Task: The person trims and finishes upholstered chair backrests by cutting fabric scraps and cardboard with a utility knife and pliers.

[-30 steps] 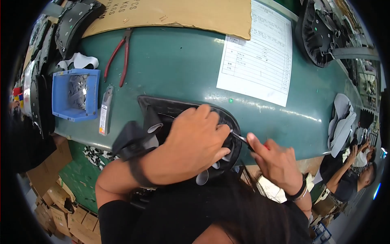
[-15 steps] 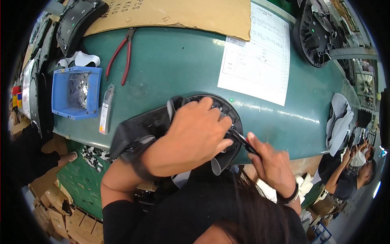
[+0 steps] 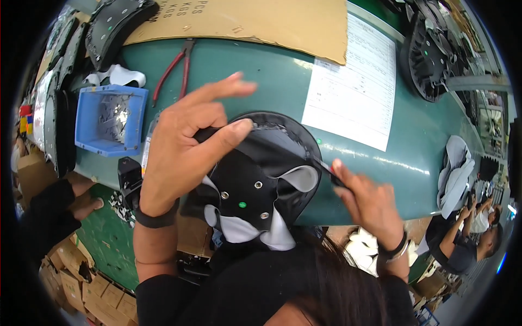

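Observation:
A padded black cushion-like part (image 3: pixel 242 157) lies underside up at the table's near edge. Its black cover folds in over the rim, and grey-backed flaps curl out around several metal rings and a green dot. My left hand (image 3: pixel 185 136) is over its left side, fingers spread and holding nothing, with the thumb tip close to the rim; whether the thumb touches it I cannot tell. In my right hand (image 3: pixel 370 201) is a dark-handled tool (image 3: pixel 338 178) with a slim metal end, gripped at the part's right rim. Its exact kind is unclear.
Red-handled pliers (image 3: pixel 173 70) lie behind my left hand, beside a blue bin (image 3: pixel 111 119) of small metallic pieces. Cardboard (image 3: pixel 261 24) and a printed sheet (image 3: pixel 353 87) cover the far side. Similar black parts (image 3: pixel 424 60) stand at far right; grey fabric (image 3: pixel 455 174) lies nearer.
My left hand has lifted off the part's middle and moved left, fingers opening. The part's underside and flaps now show. My right hand stays at the right rim with the tool.

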Action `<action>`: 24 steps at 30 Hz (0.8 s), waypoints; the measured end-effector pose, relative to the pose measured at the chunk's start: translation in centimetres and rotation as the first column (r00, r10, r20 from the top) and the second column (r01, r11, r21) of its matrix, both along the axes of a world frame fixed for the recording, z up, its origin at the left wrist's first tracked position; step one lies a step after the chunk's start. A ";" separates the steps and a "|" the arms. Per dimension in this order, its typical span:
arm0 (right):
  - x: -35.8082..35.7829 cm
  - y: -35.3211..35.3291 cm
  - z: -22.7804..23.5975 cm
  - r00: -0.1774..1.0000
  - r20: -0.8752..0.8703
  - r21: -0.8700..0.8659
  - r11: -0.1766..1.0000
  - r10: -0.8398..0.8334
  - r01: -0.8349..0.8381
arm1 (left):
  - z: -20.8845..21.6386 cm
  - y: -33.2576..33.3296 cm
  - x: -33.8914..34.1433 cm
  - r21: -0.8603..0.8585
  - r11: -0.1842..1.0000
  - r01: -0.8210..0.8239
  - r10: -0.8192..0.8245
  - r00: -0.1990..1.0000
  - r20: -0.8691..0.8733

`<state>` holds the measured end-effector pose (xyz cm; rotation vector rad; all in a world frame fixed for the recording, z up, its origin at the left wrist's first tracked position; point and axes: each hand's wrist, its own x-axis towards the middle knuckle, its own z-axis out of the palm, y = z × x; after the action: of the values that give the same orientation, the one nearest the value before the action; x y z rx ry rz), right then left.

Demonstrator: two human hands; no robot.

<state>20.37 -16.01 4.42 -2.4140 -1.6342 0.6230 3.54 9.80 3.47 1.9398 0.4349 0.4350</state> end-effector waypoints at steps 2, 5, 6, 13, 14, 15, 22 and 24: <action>1.6 2.6 0.4 0.994 0.064 -0.045 0.995 0.093 -0.090 | 1.0 -2.2 1.8 -0.592 0.801 0.084 0.108 0.954 0.281; 2.5 5.7 1.7 0.986 -0.079 -0.154 0.975 0.148 -0.159 | -0.6 -2.1 3.1 -0.031 0.998 0.060 -0.063 0.991 -0.121; 2.5 6.0 1.5 0.985 -0.080 -0.158 0.974 0.151 -0.162 | -1.2 -3.3 2.9 0.247 0.965 0.084 -0.023 0.970 -0.241; 0.9 2.2 -1.1 0.967 -0.249 -0.006 0.999 0.046 -0.049 | -2.4 -1.5 3.8 -0.104 0.994 -0.043 0.050 0.996 0.070; 0.3 1.3 -1.1 0.944 -0.330 0.053 0.999 0.006 0.012 | -2.3 -1.0 3.7 -0.207 0.976 -0.062 0.101 0.978 0.183; -0.2 0.4 -1.0 0.908 -0.415 -0.027 0.999 -0.054 0.047 | -2.3 -0.7 3.6 -0.428 0.903 -0.038 0.217 0.900 0.378; 1.0 -1.0 -0.9 0.917 -0.398 -0.038 0.999 -0.018 0.002 | -0.9 -4.0 3.2 0.163 0.926 0.341 -0.303 0.927 -0.219; 2.1 0.0 -0.3 0.921 -0.389 -0.106 0.991 0.033 -0.080 | -1.7 -6.3 2.6 0.455 0.796 0.398 -0.243 0.900 -0.363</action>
<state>22.45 -15.99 4.13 -2.1407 -1.5370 1.1559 6.17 3.55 1.80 2.5717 0.1572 0.0333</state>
